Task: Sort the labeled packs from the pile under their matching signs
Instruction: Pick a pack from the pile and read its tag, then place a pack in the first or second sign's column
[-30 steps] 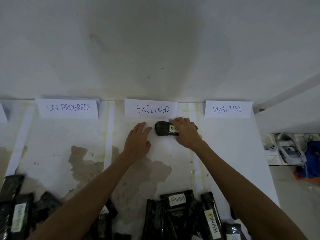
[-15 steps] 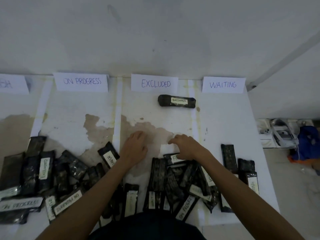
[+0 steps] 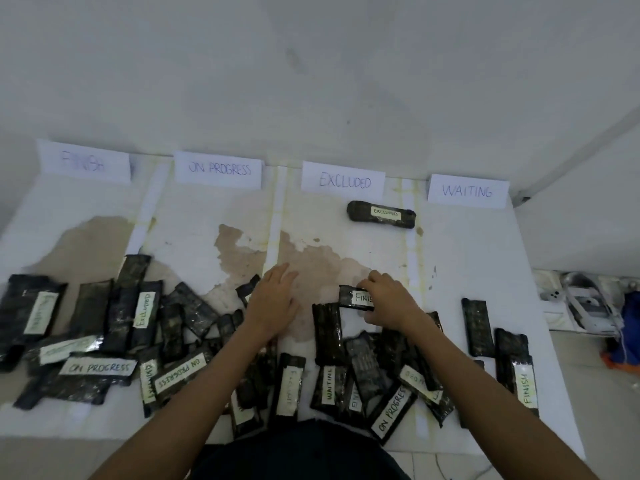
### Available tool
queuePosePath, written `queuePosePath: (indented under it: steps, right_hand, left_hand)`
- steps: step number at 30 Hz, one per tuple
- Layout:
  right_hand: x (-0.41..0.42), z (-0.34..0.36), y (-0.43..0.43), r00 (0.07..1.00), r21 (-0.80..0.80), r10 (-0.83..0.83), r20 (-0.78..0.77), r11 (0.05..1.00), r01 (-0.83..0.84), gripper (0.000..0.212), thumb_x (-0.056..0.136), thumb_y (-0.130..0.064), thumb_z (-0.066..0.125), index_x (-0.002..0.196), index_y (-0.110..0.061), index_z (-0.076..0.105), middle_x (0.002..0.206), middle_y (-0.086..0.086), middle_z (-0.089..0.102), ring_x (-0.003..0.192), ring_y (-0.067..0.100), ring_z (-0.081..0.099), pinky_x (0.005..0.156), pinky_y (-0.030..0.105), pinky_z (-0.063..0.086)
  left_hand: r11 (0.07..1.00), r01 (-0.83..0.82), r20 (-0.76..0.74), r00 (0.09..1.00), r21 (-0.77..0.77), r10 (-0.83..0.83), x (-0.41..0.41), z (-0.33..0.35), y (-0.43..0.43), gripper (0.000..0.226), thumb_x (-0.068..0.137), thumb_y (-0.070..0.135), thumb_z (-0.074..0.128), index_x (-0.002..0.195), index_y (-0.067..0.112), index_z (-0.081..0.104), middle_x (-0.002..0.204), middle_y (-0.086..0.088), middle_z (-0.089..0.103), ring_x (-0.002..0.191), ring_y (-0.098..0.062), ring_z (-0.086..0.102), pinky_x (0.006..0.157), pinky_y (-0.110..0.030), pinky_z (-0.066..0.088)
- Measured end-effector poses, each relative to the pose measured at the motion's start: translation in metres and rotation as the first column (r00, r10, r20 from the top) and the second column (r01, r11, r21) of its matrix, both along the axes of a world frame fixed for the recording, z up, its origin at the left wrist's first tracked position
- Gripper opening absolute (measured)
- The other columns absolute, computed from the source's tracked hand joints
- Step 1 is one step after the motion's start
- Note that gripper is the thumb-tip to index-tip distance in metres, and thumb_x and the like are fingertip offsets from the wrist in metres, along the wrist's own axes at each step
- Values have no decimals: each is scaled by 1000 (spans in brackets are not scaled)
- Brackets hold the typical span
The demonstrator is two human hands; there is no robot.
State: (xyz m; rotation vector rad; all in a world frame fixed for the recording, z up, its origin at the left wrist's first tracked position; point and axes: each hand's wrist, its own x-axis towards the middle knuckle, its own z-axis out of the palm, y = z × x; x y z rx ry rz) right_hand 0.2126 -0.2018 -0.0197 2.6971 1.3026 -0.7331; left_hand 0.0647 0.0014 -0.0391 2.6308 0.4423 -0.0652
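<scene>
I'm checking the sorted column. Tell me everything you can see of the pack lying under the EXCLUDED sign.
The pack is a long, dark bundle in what looks like glossy, crinkled plastic wrap, with a white label reading EXCLUDED on top. It lies flat, long side left to right, alone on the white table just below the EXCLUDED sign, toward the column's right, its right end reaching the pale dividing strip. Nothing else touches it.

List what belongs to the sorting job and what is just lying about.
Job: FINISH sign, ON PROGRESS sign, EXCLUDED sign, WAITING sign; EXCLUDED pack under its sign; FINISH pack gripped by the right hand; pile of packs; left hand, fingers straight.
Lying about: white gadgets and a blue item on the floor.
</scene>
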Motion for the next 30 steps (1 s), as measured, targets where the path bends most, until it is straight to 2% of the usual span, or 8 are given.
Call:
queuePosePath:
  steps: [4, 8, 14, 17, 20, 25, 30]
  right_hand:
    - [-15, 18, 51, 998, 103, 22, 53, 994, -28, 54, 73, -28, 67, 123, -13, 50, 116, 9, 48, 100, 27, 48, 76, 37, 45]
    - [-37, 27, 107, 997, 203, 17, 72, 979, -31, 56, 72, -31, 69, 122, -13, 52, 115, 9, 50, 100, 28, 49, 78, 38, 43]
    - [-75, 30, 202, 996, 261, 69, 59, 962, -82, 57, 73, -34, 65, 126, -17, 50, 115, 5, 50, 103, 26, 48, 81, 38, 40]
    - [-90, 30, 257, 996, 277, 83, 33, 957, -89, 56, 74, -33, 66, 125, -17, 51, 115, 5, 50, 102, 26, 49, 80, 38, 42]
    - [-100, 29, 316, 998, 313, 69, 9, 947, -69, 52, 75, -31, 64, 124, -17, 52, 115, 5, 51, 99, 26, 49, 78, 37, 42]
    - [-107, 14, 414, 999, 352, 43, -16, 936, -34, 50, 77, -28, 64, 124, -14, 54, 115, 8, 52, 99, 28, 50, 79, 40, 45]
    - [-105, -11, 499, 1000, 359, 25, -15, 933, -18, 49, 79, -25, 64, 125, -13, 54, 117, 10, 53, 102, 30, 50, 81, 42, 44]
  left_hand:
    - [994, -106, 40, 994, 1, 106, -29, 14, 36, 49, 84, 16, 57, 132, 8, 47, 141, -16, 43, 130, -32, 39, 104, -41, 37]
    - [990, -141, 1, 990, 20, 141, -62, 21, 78, 51, 84, 17, 55, 132, 8, 46, 143, -15, 40, 132, -33, 36, 107, -43, 34]
    - [972, -233, -25, 972, -5, 233, -111, 29, 160, 52, 87, 19, 54, 136, 12, 42, 147, -12, 36, 137, -30, 29, 110, -43, 31]
    - [971, -240, -26, 970, 20, 241, -126, 29, 212, 51, 85, 26, 49, 134, 11, 45, 144, -13, 40, 134, -30, 34, 108, -43, 33]
    - [961, -274, -28, 961, 28, 274, -131, 29, 266, 50, 84, 22, 51, 133, 9, 46, 141, -15, 42, 131, -31, 37, 107, -42, 33]
    - [968, -246, -70, 966, 48, 249, -125, 15, 355, 57, 84, 15, 56, 137, 8, 39, 148, -14, 32, 137, -30, 28, 112, -41, 24]
    - [973, -220, -108, 968, 66, 226, -112, -13, 428, 62, 85, 16, 54, 142, 5, 31, 153, -15, 22, 141, -32, 20, 111, -43, 24]
